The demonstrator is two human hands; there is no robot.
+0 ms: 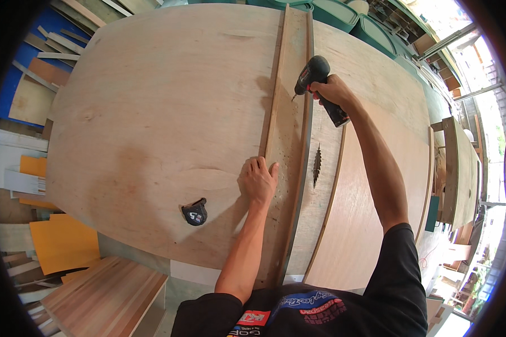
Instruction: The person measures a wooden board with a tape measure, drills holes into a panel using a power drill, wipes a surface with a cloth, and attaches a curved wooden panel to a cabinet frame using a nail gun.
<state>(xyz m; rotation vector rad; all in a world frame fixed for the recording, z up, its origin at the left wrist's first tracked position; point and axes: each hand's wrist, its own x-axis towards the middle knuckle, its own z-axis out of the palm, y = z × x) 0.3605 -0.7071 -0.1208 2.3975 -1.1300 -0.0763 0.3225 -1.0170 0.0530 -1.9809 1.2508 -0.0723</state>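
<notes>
A long, narrow wooden channel [287, 129] with raised side edges runs away from me across a large plywood sheet [152, 101]. My right hand [334, 92] is closed around the handle of a black cordless drill [315, 70]. The thin bit points down at the channel's floor in its far part; whether the tip touches the wood I cannot tell. Nearer to me, my left hand [260, 180] grips the channel's left raised edge, thumb on the inner side and fingers curled on it. Small crumbs of wood lie inside the channel, to the right of this hand.
A black tape measure [194, 213] lies on the plywood left of my left arm. A jagged dark slot [317, 165] shows right of the channel, beside another wooden panel [354, 213]. Green bins [371, 33] stand beyond the far edge. Offcuts [45, 84] and a striped wooden top [104, 295] lie leftward.
</notes>
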